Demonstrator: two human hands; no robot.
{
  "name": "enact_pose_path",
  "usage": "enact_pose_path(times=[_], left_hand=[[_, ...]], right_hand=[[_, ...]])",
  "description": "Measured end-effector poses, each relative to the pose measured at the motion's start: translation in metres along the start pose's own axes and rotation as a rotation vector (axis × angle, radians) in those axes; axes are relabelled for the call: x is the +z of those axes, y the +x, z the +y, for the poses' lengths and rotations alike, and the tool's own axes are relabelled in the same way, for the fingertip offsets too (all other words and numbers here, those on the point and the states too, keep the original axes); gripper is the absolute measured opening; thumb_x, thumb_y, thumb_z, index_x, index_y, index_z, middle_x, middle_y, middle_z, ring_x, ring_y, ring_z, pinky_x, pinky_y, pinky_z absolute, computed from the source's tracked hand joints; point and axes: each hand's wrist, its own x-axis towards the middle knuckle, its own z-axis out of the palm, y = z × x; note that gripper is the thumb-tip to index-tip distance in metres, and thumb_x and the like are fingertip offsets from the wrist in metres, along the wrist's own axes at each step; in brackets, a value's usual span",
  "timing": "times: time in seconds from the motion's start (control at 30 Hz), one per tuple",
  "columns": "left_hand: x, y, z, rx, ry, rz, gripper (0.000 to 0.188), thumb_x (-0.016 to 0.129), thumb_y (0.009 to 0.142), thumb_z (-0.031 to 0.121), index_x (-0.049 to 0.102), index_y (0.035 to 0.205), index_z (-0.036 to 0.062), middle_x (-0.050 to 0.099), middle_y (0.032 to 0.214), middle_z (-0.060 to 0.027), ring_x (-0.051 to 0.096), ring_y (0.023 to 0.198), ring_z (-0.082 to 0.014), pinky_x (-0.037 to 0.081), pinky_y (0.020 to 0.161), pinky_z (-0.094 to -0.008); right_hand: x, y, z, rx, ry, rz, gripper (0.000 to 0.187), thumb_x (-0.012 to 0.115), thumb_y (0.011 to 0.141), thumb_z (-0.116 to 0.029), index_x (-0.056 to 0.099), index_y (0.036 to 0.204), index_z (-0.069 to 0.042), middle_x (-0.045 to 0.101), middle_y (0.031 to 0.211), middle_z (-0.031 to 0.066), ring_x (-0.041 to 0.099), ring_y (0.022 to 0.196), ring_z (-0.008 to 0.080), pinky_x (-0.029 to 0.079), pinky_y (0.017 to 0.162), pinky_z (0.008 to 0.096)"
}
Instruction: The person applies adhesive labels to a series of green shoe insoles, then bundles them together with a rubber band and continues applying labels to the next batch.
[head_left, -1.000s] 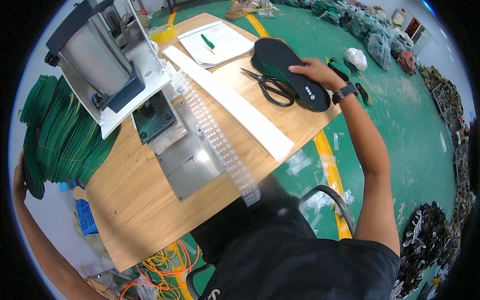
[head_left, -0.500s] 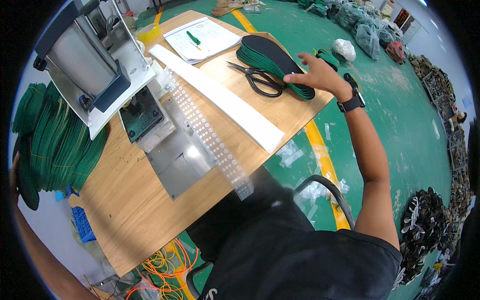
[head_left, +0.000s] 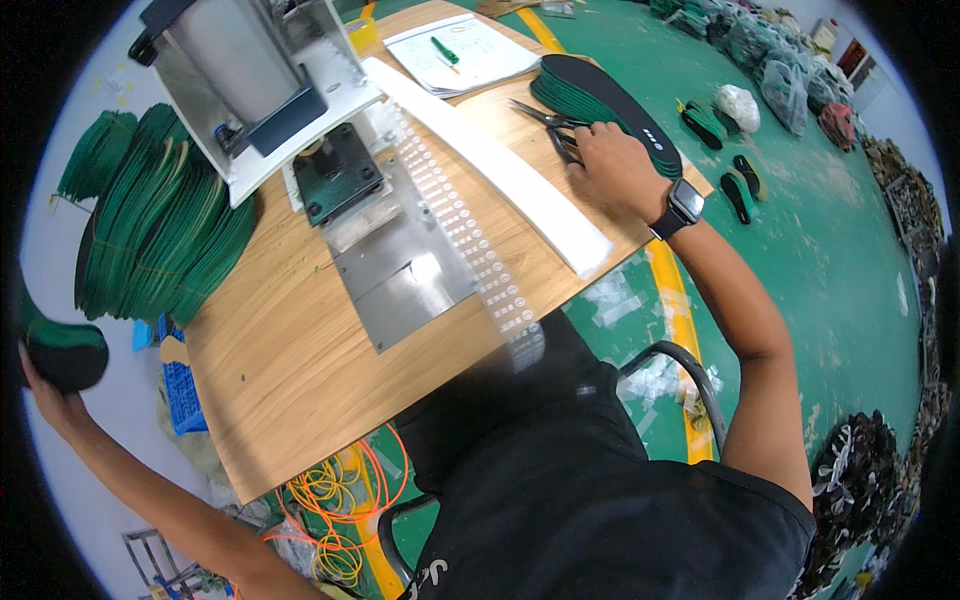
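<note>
At the far left edge my left hand (head_left: 52,398) holds a black-and-green insole (head_left: 72,358), its rounded end showing; part of the hand and insole is lost in the dark rim. Beside it a tall bundle of green insoles (head_left: 165,225) stands at the table's left side. My right hand (head_left: 618,165) is closed over the handles of black scissors (head_left: 553,120), whose blades point away to the left. Touching that hand's far side is a neat stack of black-topped green insoles (head_left: 600,92) on the table.
A press machine (head_left: 240,80) with a metal plate (head_left: 405,265) occupies the table's left. A strip of printed clear film (head_left: 465,225) and a long white strip (head_left: 500,170) cross the middle. A notepad (head_left: 460,55) with a pen lies behind. Insoles (head_left: 737,198) and bags lie on the floor.
My right hand has come down from above the insole stack onto the scissors' handles. My left hand has drawn an insole away from the green bundle, toward the lower left. The view has shifted.
</note>
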Motion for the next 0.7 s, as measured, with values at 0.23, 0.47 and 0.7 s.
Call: enact_pose_path(times=[0.23, 0.47, 0.7], left_hand=[[0.044, -0.201, 0.000, -0.088, -0.308, 0.262, 0.048, 0.058, 0.089, 0.032, 0.053, 0.122, -0.0022, 0.056, 0.123, -0.0158, 0.056, 0.110, -0.0287, 0.046, 0.094, -0.0441], [0.089, -0.286, -0.020, -0.341, -0.539, -0.058, 0.045, 0.052, 0.092, 0.034, 0.053, 0.122, 0.0010, 0.060, 0.117, -0.0136, 0.060, 0.103, -0.0263, 0.048, 0.090, -0.0417], [0.179, -0.365, -0.001, -0.414, -0.791, -0.161, 0.043, 0.043, 0.095, 0.037, 0.052, 0.122, 0.0040, 0.060, 0.117, -0.0112, 0.059, 0.101, -0.0234, 0.047, 0.089, -0.0382]], right_hand=[[0.027, 0.029, 0.003, -0.142, 0.237, 0.107, 0.036, 0.065, 0.078, -0.017, 0.056, 0.107, 0.004, 0.056, 0.091, 0.0200, 0.053, 0.089, 0.0339, 0.044, 0.080, 0.0395], [-0.064, 0.001, -0.100, -0.357, 0.834, 0.589, 0.027, 0.063, 0.083, -0.012, 0.057, 0.106, 0.000, 0.059, 0.096, 0.0147, 0.059, 0.081, 0.0258, 0.050, 0.068, 0.0325], [-0.081, -0.059, -0.245, -0.850, 1.049, 0.485, 0.037, 0.062, 0.073, 0.000, 0.052, 0.109, 0.001, 0.052, 0.102, 0.0152, 0.053, 0.092, 0.0337, 0.046, 0.080, 0.0395]])
